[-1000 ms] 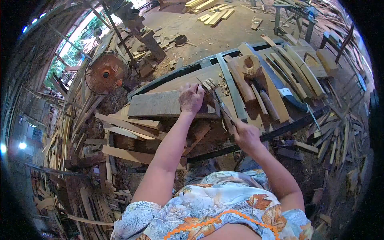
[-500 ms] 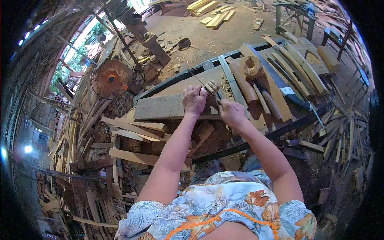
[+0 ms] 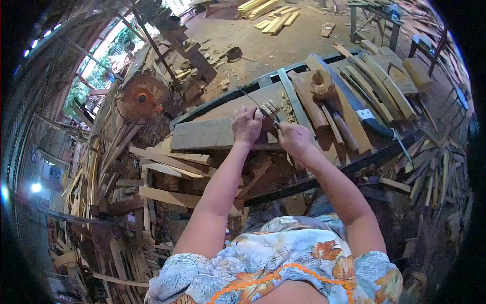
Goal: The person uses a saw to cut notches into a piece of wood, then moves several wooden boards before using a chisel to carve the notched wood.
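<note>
On the plank [image 3: 202, 136], a block [image 3: 270, 107] is gripped by the left hand [image 3: 247, 126], fingers curled; a blade [image 3: 251, 100] is clenched in the right hand [image 3: 294, 138]. Nearby fingers could be cut by a slip.

Right hand [image 3: 295, 138] drove blade [image 3: 253, 103] forward, beside left hand [image 3: 247, 125].

Counted on my remote feed: two hands, a left hand [image 3: 247, 126] and a right hand [image 3: 294, 139]; one thin blade [image 3: 255, 103]; one pale wood piece [image 3: 270, 108]; one grey plank [image 3: 202, 136]; one hollowed log [image 3: 320, 81] and one big knife [image 3: 354, 104] on the counter [image 3: 230, 106]; one round fan [image 3: 142, 96].
</note>
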